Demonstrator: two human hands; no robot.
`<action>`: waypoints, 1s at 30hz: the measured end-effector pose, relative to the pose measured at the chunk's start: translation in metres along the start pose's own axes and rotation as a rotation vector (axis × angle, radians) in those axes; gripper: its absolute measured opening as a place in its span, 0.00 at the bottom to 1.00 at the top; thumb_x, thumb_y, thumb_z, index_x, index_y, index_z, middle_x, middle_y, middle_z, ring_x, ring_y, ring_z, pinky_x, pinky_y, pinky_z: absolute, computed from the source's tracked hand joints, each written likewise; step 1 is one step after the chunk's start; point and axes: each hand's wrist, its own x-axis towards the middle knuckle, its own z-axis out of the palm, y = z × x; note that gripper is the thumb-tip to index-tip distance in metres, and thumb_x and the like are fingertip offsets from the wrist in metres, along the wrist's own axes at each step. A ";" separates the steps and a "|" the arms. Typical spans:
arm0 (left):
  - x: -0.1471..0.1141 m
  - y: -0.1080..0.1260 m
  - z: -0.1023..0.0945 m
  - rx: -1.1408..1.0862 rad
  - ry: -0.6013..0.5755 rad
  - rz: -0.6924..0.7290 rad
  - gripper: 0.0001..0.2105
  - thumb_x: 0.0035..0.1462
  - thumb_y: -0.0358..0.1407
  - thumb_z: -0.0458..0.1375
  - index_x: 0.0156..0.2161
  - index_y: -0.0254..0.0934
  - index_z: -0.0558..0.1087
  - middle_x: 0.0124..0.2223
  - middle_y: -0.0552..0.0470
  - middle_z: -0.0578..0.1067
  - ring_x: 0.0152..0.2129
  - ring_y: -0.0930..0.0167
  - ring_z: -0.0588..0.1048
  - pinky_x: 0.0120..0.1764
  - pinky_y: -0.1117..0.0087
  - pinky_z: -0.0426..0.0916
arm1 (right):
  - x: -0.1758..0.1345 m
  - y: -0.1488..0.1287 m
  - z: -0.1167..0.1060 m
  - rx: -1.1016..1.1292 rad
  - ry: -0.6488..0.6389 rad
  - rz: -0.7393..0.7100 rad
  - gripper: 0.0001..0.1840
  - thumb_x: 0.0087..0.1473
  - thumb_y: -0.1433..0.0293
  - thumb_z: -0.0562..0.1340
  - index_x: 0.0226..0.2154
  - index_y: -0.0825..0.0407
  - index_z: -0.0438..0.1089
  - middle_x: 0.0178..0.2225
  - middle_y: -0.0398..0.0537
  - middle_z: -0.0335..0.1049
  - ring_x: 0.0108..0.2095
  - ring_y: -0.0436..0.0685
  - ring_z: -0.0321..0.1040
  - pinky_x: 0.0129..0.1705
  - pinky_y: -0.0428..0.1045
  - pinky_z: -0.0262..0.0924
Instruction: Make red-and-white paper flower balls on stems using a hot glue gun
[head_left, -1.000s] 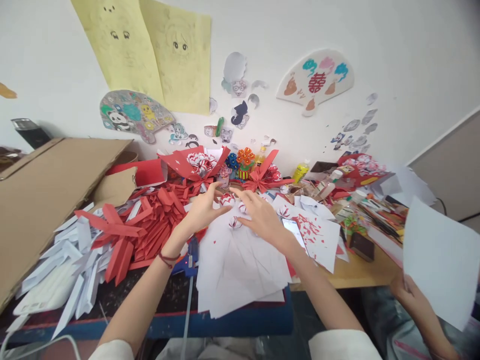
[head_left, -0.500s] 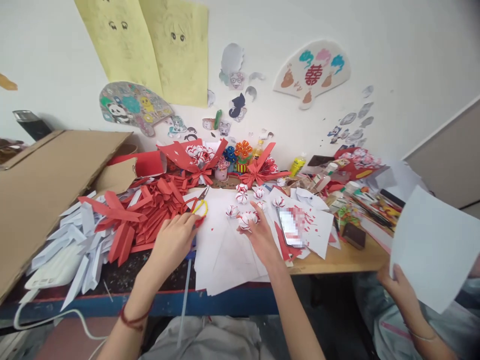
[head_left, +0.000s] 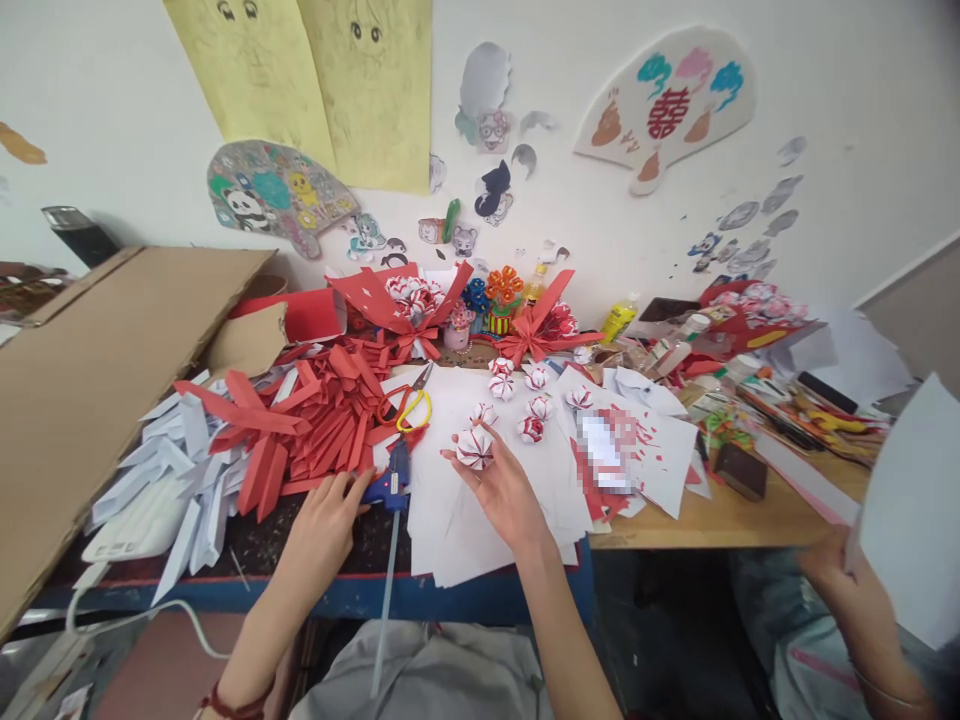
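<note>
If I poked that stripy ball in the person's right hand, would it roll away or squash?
The ball looks round, so on the flat sheets it would probably roll. It seems made of folded paper, so it's likely light and might crumple if squeezed hard. While the right hand holds it, it probably won't roll far.

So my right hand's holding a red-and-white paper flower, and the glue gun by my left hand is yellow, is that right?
Not quite: the glue gun by your left hand is blue, not yellow, as the head view shows. The rest stands: your right hand is holding a red-and-white paper flower.
</note>
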 end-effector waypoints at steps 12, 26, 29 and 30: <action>-0.017 -0.012 0.006 -0.215 0.132 -0.059 0.31 0.61 0.21 0.46 0.69 0.38 0.56 0.51 0.41 0.70 0.47 0.58 0.71 0.50 0.57 0.69 | 0.039 0.043 0.010 -0.379 0.195 -0.155 0.18 0.58 0.58 0.64 0.48 0.47 0.67 0.46 0.48 0.69 0.44 0.57 0.75 0.49 0.57 0.73; -0.021 -0.012 -0.001 -0.247 0.134 -0.006 0.27 0.66 0.23 0.48 0.68 0.38 0.56 0.50 0.43 0.70 0.45 0.62 0.71 0.49 0.62 0.68 | 0.064 0.020 0.001 -1.758 -0.057 -0.448 0.24 0.60 0.72 0.59 0.58 0.42 0.69 0.48 0.49 0.73 0.48 0.62 0.70 0.48 0.55 0.66; -0.022 -0.011 -0.003 -0.272 0.139 -0.006 0.28 0.66 0.23 0.48 0.69 0.40 0.54 0.50 0.43 0.70 0.46 0.61 0.70 0.50 0.62 0.67 | 0.072 0.016 -0.001 -1.790 -0.078 -0.438 0.16 0.61 0.69 0.61 0.50 0.42 0.74 0.47 0.47 0.74 0.46 0.60 0.72 0.43 0.52 0.65; -0.023 -0.011 -0.003 -0.281 0.144 -0.005 0.29 0.66 0.23 0.48 0.70 0.41 0.53 0.50 0.43 0.70 0.46 0.61 0.70 0.50 0.62 0.67 | 0.074 0.014 -0.002 -1.794 -0.081 -0.429 0.14 0.60 0.68 0.62 0.48 0.42 0.75 0.47 0.47 0.74 0.45 0.59 0.72 0.41 0.51 0.65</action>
